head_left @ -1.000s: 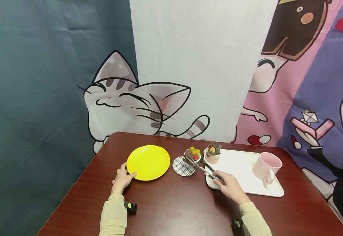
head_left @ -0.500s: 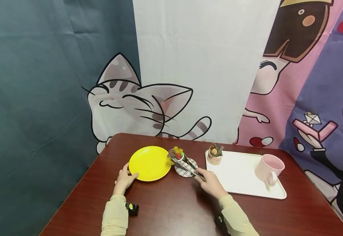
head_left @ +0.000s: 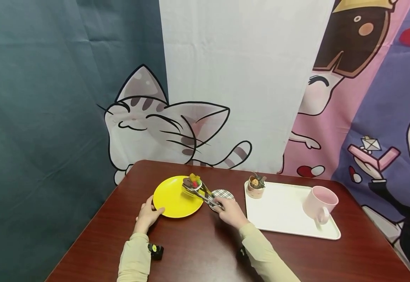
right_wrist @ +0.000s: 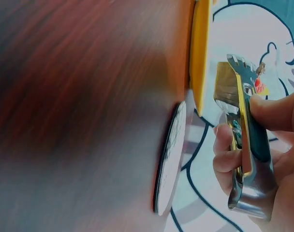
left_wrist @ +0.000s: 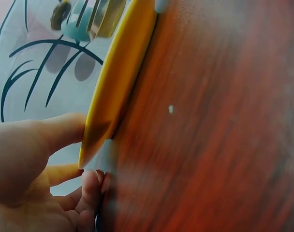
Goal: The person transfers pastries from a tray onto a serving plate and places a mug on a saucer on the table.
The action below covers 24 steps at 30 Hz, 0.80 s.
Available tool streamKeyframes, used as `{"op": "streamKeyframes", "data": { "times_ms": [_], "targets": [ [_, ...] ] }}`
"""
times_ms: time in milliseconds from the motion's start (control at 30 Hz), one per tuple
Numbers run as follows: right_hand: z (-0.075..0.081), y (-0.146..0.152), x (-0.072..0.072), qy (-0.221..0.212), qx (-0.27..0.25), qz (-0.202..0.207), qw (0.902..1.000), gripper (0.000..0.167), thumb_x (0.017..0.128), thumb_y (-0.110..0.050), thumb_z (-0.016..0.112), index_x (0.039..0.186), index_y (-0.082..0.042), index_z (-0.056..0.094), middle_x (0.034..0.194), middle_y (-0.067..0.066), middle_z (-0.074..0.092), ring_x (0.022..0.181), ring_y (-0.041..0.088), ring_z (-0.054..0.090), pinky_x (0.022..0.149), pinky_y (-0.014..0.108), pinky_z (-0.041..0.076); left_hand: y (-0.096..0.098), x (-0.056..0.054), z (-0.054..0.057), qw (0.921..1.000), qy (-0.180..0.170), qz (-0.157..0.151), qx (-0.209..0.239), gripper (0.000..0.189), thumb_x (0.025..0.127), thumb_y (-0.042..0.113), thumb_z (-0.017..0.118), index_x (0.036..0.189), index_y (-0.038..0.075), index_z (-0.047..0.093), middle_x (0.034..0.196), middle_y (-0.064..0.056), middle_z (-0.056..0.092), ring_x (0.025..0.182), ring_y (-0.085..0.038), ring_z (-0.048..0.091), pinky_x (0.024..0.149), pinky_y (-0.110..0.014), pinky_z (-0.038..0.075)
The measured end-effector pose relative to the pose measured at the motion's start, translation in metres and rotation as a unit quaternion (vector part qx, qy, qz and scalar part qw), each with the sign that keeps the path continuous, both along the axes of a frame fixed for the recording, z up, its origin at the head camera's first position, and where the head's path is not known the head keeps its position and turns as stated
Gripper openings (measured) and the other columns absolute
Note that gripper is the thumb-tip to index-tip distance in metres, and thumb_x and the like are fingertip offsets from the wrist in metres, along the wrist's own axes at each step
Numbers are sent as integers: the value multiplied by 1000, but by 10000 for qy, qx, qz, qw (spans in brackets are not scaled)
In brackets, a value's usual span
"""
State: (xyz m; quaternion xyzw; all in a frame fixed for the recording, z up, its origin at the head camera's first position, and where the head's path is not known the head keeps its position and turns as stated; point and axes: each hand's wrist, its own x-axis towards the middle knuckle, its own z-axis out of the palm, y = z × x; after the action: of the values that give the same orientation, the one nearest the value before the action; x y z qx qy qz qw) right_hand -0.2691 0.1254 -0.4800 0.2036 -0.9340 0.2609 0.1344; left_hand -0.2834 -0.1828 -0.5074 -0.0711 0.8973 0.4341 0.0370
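In the head view, my left hand holds the near-left rim of a yellow plate that lies on the table. The left wrist view shows the thumb and a finger at that rim. My right hand grips metal tongs, with thumb and curled fingers around them in the right wrist view. Between the tong tips is a small white cup dessert with red, yellow and brown toppings. It hangs over the right part of the plate. A checked round coaster lies partly behind the right hand.
A white tray lies on the right side of the brown table. On it stand a pink mug and, at the far-left corner, a small dessert cup. A printed curtain hangs behind.
My right hand has carried the tongs and the cup dessert leftward, from beside the tray across the coaster to over the plate. My left hand has stayed at the plate's rim.
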Motion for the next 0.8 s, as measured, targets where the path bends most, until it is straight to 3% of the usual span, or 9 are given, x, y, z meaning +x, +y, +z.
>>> {"op": "streamKeyframes", "data": {
  "times_ms": [200,367,600,800],
  "targets": [
    [1,-19,-8,33,132,234,9996,12,86,-11,68,97,-11,71,84,1,70,70,12,57,66,29,46,1,0,3,9999,-30,56,-125,79,89,27,63,151,2,23,107,-20,46,99,-34,49,86,-54,25],
    [2,-35,-13,-209,193,319,9991,12,86,-11,67,97,-12,72,80,0,68,66,11,52,64,27,44,1,0,3,9999,-19,99,-116,78,88,28,64,151,3,24,106,-18,46,99,-32,49,85,-53,25],
    [0,-55,-21,-566,389,132,9976,14,87,-14,67,99,-13,74,85,0,69,69,11,53,66,28,46,1,-1,-1,9999,81,120,8,76,90,28,61,152,3,24,103,-17,45,96,-31,47,86,-54,22],
    [-4,-63,-23,-812,227,-45,9964,16,88,-15,66,102,-13,74,86,1,69,69,12,51,66,28,45,1,-1,-2,9999,5,120,-73,77,91,29,61,152,2,23,106,-18,45,98,-33,48,86,-55,24]
  ]
}}
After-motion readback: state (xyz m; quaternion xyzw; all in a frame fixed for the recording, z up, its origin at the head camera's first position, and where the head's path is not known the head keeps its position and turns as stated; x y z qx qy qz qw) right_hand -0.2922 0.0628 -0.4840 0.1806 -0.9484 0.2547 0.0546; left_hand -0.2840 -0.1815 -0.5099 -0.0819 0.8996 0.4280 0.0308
